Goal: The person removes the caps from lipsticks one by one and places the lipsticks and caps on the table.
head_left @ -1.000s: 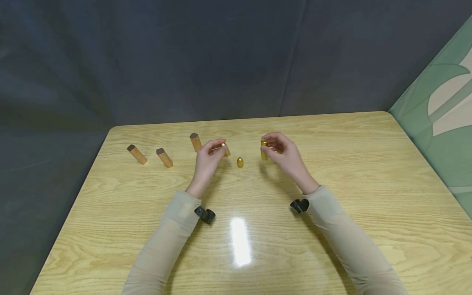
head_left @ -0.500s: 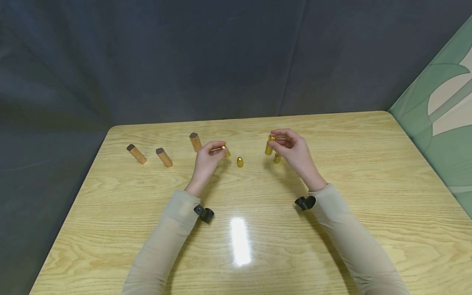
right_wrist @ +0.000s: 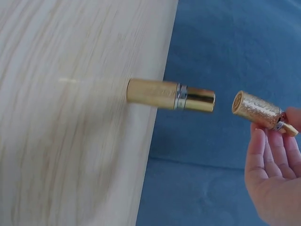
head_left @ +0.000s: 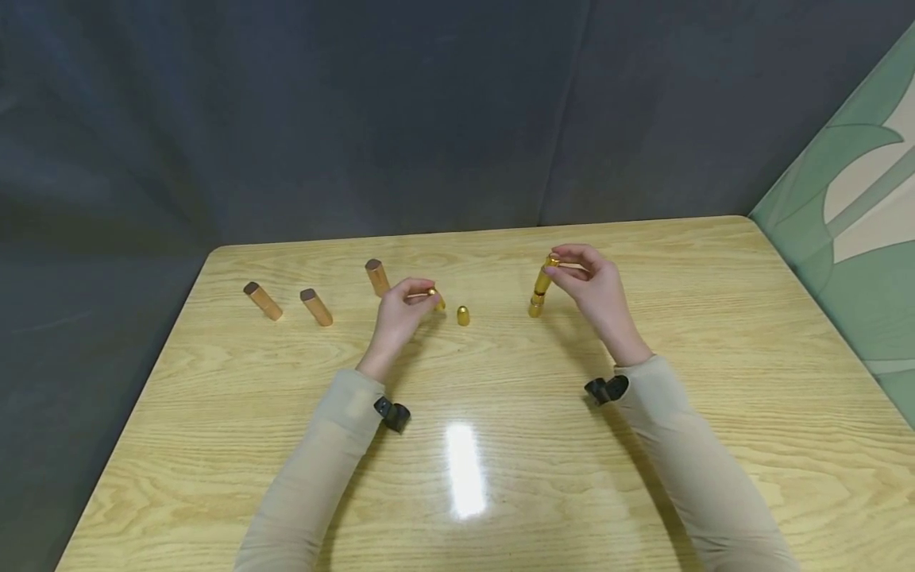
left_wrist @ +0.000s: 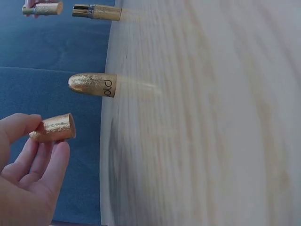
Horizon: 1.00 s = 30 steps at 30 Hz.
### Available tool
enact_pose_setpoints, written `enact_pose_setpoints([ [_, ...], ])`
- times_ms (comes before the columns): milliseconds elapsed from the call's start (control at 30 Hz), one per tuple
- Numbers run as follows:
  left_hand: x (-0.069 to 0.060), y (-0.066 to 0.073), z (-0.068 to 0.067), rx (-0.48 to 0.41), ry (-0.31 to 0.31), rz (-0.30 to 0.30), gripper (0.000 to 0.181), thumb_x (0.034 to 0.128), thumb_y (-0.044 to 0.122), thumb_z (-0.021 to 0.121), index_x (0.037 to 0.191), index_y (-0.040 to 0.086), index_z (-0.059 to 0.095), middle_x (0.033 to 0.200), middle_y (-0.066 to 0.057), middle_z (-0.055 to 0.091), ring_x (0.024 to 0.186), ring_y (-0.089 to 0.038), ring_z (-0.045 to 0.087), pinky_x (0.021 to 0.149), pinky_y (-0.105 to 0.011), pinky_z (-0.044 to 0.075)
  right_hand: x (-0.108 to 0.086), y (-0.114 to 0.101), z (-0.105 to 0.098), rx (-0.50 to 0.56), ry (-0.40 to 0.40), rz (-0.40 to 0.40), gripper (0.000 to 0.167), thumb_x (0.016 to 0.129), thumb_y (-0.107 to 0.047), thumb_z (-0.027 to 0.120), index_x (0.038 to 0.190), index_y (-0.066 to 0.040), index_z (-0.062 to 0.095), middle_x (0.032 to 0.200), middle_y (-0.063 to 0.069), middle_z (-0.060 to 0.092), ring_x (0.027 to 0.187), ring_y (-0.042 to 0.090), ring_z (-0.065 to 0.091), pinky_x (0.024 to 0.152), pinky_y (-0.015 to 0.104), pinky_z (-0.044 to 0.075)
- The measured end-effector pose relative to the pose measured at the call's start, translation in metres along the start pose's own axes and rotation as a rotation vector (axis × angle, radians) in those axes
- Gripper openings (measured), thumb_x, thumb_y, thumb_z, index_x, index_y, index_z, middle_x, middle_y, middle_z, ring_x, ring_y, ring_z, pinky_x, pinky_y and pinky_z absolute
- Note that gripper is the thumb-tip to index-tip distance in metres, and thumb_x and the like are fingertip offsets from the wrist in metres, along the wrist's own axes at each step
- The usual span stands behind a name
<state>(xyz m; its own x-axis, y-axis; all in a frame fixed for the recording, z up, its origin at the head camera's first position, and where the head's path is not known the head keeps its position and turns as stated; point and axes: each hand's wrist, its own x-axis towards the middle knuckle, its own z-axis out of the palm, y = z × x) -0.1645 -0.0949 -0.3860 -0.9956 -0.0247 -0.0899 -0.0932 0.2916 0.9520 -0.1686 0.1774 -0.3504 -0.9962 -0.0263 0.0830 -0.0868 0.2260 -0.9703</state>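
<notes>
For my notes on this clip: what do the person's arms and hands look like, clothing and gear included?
Long, plain pale-beige sleeves, the left sleeve and right sleeve, end in cuffs at the wrists. A small black device sits at the left wrist, a similar black unit at the right. The left hand and right hand are ungloved. No cables show.

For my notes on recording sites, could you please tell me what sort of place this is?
Probably an indoor tabletop recording area: there is a wood-grained table, dark cloth behind it and a green patterned backdrop at the right.
</notes>
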Motion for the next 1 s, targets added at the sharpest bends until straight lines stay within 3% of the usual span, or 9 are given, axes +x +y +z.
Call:
enact_pose_setpoints([
  [200,0.001,-0.003,-0.001,0.052,-0.033,-0.016,0.03,0.092,0.013,0.063,0.119,0.0,0.061,0.121,-0.018,0.063,0.109,-0.03,0.063,0.088,-0.033,0.054,0.001,0.004,-0.01,-0.029,0.049,0.049,0.039,0.091,-0.015,0.064,0.124,0.003,0.054,0.102,-0.019,0.056,0.087,-0.009,0.06,0.078,0.005,0.05],
  [667,0.001,-0.006,-0.002,0.069,-0.096,-0.035,0.031,0.0914,0.008,0.062,0.121,-0.001,0.061,0.123,-0.02,0.061,0.112,-0.032,0.062,0.093,-0.036,0.054,0.004,0.019,-0.025,-0.169,0.044,0.151,0.044,0.093,-0.02,0.062,0.13,0.002,0.051,0.102,-0.018,0.053,0.093,-0.008,0.05,0.077,0.006,0.044],
  [1000,0.002,-0.008,-0.005,0.089,-0.13,-0.059,0.033,0.0918,0.009,0.062,0.123,-0.002,0.06,0.124,-0.02,0.061,0.114,-0.032,0.061,0.097,-0.039,0.051,0.005,0.024,-0.026,-0.217,-0.029,0.178,0.039,0.095,-0.017,0.059,0.128,0.002,0.053,0.118,0.006,0.055,0.09,-0.009,0.05,0.077,0.006,0.047],
])
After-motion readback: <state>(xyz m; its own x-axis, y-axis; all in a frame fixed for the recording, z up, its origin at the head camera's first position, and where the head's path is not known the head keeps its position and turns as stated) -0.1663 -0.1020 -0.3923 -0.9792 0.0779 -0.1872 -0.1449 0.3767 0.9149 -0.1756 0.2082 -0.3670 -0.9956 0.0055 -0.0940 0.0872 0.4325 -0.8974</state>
